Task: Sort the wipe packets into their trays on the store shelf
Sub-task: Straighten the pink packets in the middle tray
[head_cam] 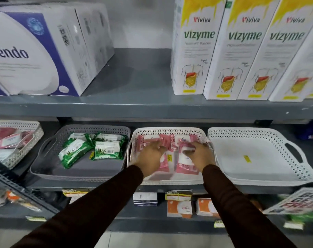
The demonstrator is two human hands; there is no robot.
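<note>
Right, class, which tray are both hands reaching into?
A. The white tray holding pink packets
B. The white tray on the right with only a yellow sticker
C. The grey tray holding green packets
A: the left hand and right hand both lie on the pink packets inside the middle white tray.

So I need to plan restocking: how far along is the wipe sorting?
Green packets already sit in the grey tray. Left hand and right hand are arranging pink packets in the middle white tray. The right white tray holds no packets yet.
</note>
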